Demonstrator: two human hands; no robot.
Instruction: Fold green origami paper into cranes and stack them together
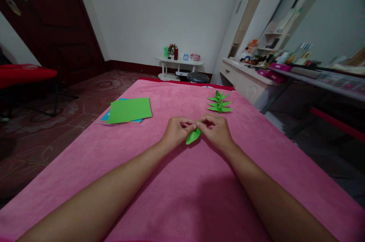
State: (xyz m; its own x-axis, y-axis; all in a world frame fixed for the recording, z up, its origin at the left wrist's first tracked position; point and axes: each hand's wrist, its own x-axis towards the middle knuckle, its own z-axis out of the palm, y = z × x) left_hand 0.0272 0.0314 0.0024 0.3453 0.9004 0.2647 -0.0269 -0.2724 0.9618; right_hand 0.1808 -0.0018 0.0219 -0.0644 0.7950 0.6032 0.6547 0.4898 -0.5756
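Between my two hands, over the middle of the pink-covered table, is a green folded paper piece. My left hand pinches it from the left with thumb and forefinger. From the other side my right hand pinches it too, and the two sets of fingertips nearly meet. One pointed flap hangs down toward me; the rest is hidden by my fingers. Beyond my right hand lie several green origami pieces with pointed tips, set in a row. A stack of paper topped by a green sheet rests to the left, blue showing beneath.
A white side table with a plant, a red bottle and small items stands at the far wall. On the right is a dresser crowded with cosmetics. A red chair stands left, near a dark door.
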